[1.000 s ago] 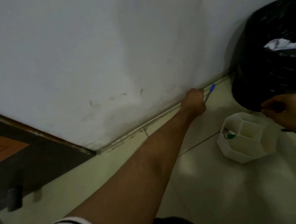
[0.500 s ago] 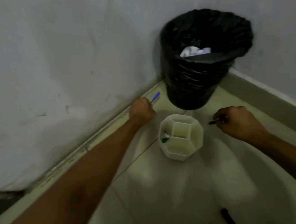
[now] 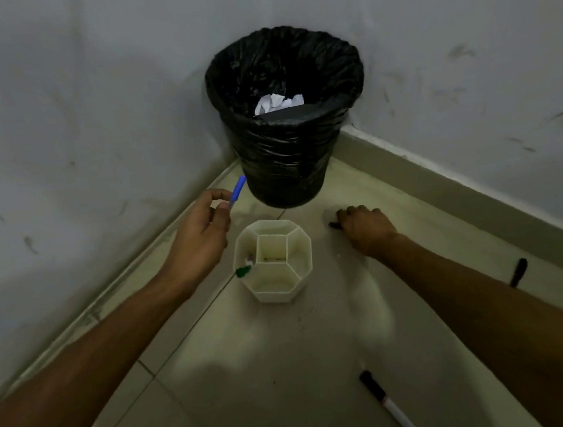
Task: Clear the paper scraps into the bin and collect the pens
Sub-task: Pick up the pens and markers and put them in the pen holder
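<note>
bin in wall corner, paper scraps inside | white pen holder on floor before it | left hand grip pinching blue pen beside holder | right hand grip closed on dark pen at floor | risk: slanted blue pen may catch a divider, miss its cell | black-capped pen and black pen loose.

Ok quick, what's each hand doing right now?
Left hand: closed on the blue pen, lifted beside the bin.
Right hand: closed on a dark pen, down at the floor.
</note>
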Motion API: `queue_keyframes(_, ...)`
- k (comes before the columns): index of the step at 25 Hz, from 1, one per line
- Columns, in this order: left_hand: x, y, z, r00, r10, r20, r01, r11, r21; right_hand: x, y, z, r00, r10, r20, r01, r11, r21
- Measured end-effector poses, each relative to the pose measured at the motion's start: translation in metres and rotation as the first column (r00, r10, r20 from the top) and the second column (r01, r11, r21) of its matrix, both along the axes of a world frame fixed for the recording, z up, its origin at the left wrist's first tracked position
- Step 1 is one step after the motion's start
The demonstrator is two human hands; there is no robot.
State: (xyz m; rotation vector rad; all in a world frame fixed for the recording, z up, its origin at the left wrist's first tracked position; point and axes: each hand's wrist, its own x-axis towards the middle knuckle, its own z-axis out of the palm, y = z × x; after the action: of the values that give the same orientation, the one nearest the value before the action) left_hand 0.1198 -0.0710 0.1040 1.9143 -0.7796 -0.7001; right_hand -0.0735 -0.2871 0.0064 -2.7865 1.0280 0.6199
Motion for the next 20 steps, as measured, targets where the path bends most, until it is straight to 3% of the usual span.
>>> queue_keyframes(2,0.003,0.001,0.008,0.997,0.030,-0.077,-0.034,0.998,-0.052,-0.002,0.003,0.014,0.995,-0.099,0.003,0.098,0.993,0.059)
queue_keyframes(4,0.005,-0.002,0.019,0.992,0.059,-0.113,-0.070,0.993,-0.099,-0.004,0.006,0.040,0.947,-0.259,0.188,0.227,0.958,0.178)
queue_keyframes(5,0.005,-0.003,0.023,0.992,0.066,-0.112,-0.080,0.990,-0.120,-0.005,0.010,0.056,0.860,-0.402,0.315,0.305,0.899,0.314)
queue_keyframes(7,0.003,-0.009,0.031,0.991,0.061,-0.120,-0.079,0.986,-0.145,-0.007,0.024,0.090,0.695,-0.584,0.420,0.326,0.776,0.540)
queue_keyframes(12,0.000,-0.035,0.031,0.996,0.044,-0.076,-0.049,0.997,-0.060,0.002,0.044,0.136,0.834,-0.307,0.459,0.113,0.908,0.403)
queue_keyframes(15,-0.007,-0.042,0.037,1.000,0.000,-0.028,-0.002,0.996,-0.093,0.004,0.046,0.149,0.804,-0.210,0.556,0.042,0.953,0.299)
queue_keyframes(20,-0.033,-0.044,0.040,0.997,-0.046,0.059,0.056,0.982,-0.181,-0.001,0.057,0.138,0.749,-0.270,0.605,0.066,0.939,0.338)
